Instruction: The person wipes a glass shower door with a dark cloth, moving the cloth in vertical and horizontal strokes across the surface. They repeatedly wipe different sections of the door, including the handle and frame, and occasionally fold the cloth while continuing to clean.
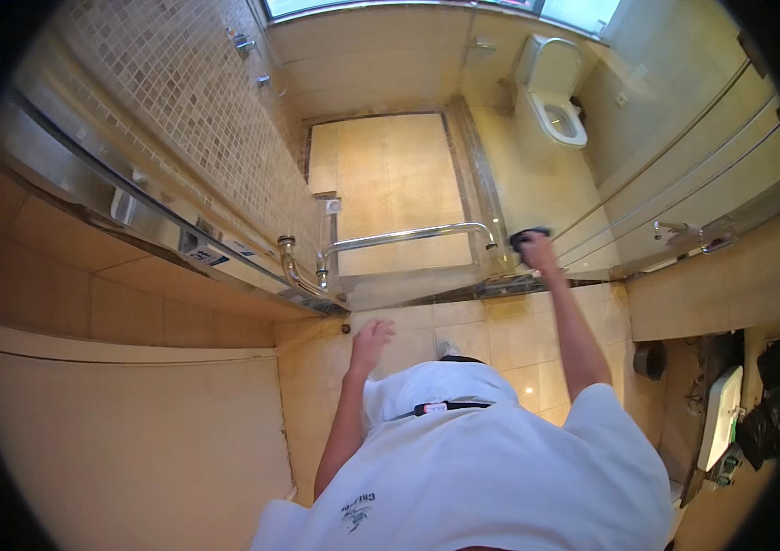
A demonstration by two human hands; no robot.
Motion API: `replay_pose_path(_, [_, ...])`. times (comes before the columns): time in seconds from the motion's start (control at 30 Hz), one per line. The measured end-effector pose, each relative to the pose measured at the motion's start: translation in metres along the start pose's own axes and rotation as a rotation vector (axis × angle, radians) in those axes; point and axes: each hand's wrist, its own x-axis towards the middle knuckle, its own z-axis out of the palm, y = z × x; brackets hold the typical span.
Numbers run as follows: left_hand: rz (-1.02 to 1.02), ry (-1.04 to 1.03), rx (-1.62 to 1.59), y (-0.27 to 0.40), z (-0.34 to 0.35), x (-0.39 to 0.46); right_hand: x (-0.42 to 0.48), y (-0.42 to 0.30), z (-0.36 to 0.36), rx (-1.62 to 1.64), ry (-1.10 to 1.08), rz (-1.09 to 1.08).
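Observation:
My right hand (538,252) is stretched forward, closed on a dark cloth or pad (528,237); blur hides exactly what it is. The dark thing is at a clear glass panel (424,282), beside the right end of a curved chrome handle (407,236). My left hand (372,344) hangs lower left over the tiled floor, fingers partly bent and holding nothing. A vertical-looking chrome pipe end (286,255) belongs to the handle hardware at the left.
Beyond the glass are a shower floor (390,179), a stone curb (476,165) and a white toilet (555,120). Mosaic tiles and chrome shower fittings (245,45) line the left wall. A washbasin (721,417), a grey bin (650,359) and black plastic bags (765,430) lie at the right.

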Motion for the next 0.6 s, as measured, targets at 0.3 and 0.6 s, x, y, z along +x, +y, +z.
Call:
replay_pose_path(0.3, [-0.04, 0.145, -0.033, 0.038, 0.078, -0.026, 0.01, -0.093, 0.002, 0.63, -0.515, -0.099])
replay_pose_path(0.6, [-0.294, 0.666, -0.192, -0.029, 0.053, -0.116, 0.005, -0.128, -0.009, 0.327, -0.301, -0.099])
